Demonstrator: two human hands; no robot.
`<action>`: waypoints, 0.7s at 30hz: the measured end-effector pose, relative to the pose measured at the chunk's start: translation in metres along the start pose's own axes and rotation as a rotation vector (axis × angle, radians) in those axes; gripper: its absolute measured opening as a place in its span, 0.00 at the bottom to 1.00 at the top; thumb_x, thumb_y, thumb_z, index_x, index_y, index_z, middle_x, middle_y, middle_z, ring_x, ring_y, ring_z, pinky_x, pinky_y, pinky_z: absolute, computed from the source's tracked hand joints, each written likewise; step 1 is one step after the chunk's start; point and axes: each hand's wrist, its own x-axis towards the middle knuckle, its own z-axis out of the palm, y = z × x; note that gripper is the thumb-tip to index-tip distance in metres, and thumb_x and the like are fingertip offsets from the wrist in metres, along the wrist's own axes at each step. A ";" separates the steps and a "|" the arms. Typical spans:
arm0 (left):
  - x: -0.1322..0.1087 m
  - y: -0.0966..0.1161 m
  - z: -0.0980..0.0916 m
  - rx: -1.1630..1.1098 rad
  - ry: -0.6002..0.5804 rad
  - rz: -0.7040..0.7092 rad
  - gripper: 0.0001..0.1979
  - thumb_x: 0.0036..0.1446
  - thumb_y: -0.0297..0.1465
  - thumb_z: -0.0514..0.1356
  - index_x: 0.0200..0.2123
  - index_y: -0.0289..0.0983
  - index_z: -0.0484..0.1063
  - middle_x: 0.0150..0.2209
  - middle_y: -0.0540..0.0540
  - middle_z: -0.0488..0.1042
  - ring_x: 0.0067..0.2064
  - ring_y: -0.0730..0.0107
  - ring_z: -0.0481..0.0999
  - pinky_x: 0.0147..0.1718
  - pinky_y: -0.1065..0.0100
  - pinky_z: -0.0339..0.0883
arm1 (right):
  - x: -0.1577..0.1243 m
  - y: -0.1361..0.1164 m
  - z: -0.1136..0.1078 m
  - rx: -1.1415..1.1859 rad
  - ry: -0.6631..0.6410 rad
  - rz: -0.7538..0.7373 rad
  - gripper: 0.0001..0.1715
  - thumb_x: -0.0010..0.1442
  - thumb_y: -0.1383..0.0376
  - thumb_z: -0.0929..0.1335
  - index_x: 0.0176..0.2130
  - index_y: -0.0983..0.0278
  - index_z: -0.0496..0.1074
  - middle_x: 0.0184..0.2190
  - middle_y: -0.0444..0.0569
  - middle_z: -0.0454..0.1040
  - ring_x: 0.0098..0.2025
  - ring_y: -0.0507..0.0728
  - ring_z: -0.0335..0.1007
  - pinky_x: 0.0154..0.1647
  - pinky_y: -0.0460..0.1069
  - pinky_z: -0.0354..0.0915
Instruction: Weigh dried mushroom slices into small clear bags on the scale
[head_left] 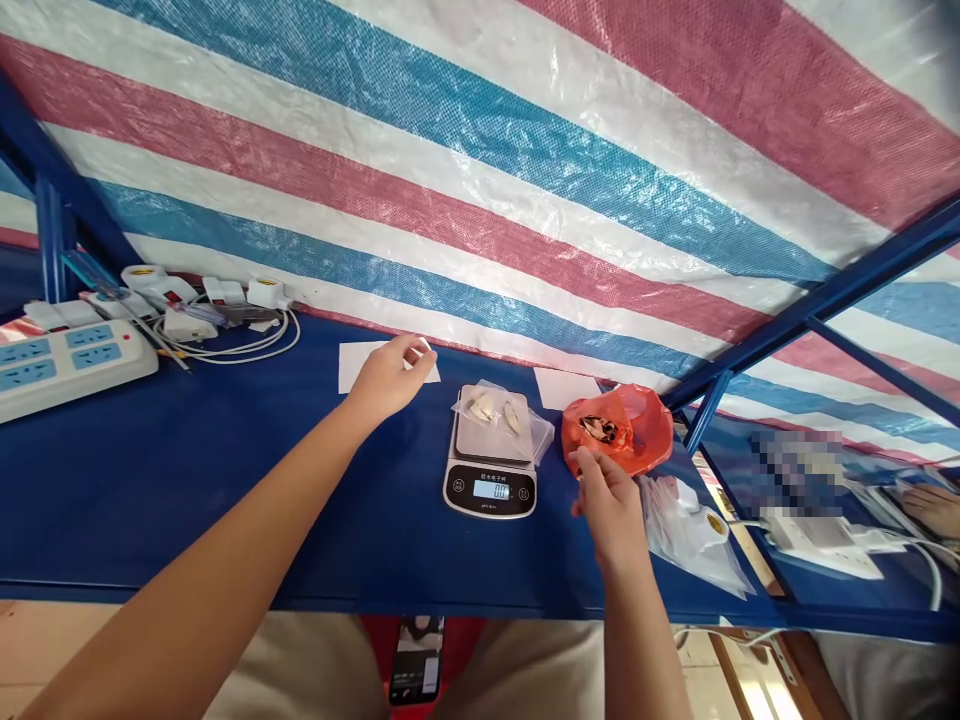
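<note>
A kitchen scale (493, 485) stands in the middle of the blue tabletop, its display reading 0.0. On its plate lies a clear plastic bag (496, 415) with pale pieces in it. My left hand (391, 375) hovers over a white sheet of paper (354, 362) to the left of the scale. Its fingers are curled together, and I cannot make out what is between them. To the right, my right hand (609, 500) is pinched closed at the near edge of a red plastic bag (651, 425) holding dark and pale bits. Whatever those fingertips hold is too small to name.
Another white sheet (566, 388) lies behind the scale. Clear plastic bags (697, 550) rest at the right edge. A power strip (82, 365) and tangled white cables (259, 340) occupy the left. Striped sheeting (465, 200) hangs behind. A phone (418, 660) lies on my lap.
</note>
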 end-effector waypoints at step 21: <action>0.001 -0.047 0.041 -0.170 -0.072 0.175 0.13 0.60 0.30 0.47 0.36 0.40 0.72 0.34 0.46 0.73 0.36 0.65 0.73 0.39 0.64 0.69 | -0.038 0.051 -0.036 0.463 0.323 0.144 0.25 0.56 0.48 0.76 0.44 0.62 0.75 0.30 0.41 0.73 0.29 0.52 0.72 0.31 0.48 0.73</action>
